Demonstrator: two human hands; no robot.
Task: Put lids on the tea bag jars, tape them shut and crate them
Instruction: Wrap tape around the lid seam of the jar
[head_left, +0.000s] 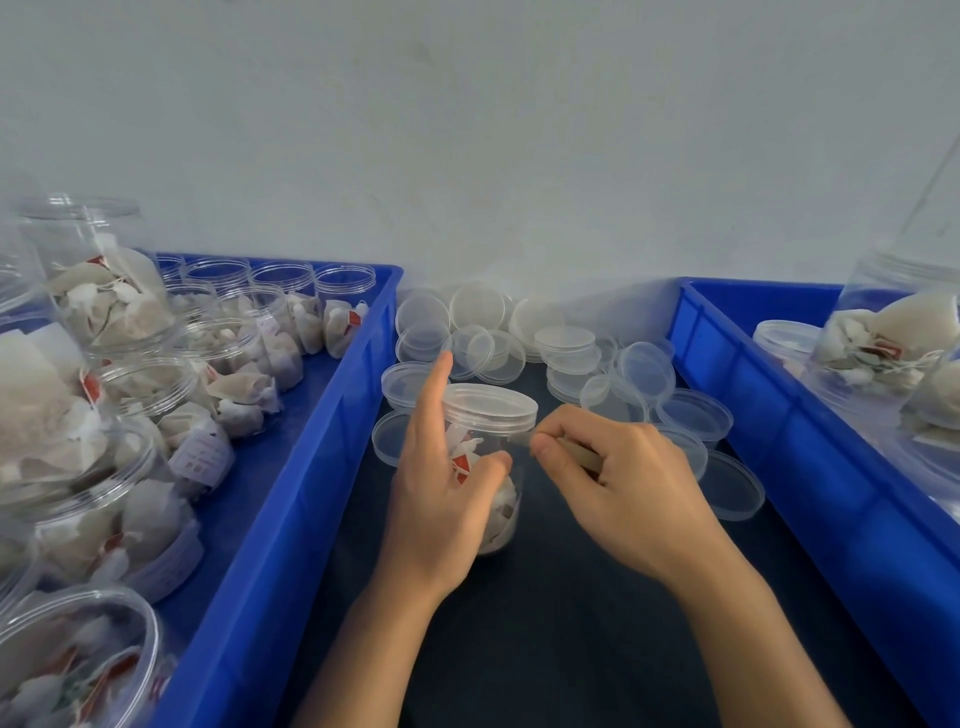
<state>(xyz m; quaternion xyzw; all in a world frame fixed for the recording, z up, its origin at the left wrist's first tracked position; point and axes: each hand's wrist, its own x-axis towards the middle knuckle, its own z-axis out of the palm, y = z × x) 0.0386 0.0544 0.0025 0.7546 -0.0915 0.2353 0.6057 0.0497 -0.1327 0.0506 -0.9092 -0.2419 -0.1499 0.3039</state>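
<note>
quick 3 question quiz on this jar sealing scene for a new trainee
1. True or false: the jar between the hands already has its lid on.
2. Which hand grips the jar body? A) left hand B) right hand C) neither
3. Fill in: the loose lids lie heaped on the dark mat between the two blue ____.

Key:
1. True.
2. A; the right hand pinches a strip of tape at the lid's edge.
3. Crates: the left crate holds open jars, and the right crate holds more jars.
</note>
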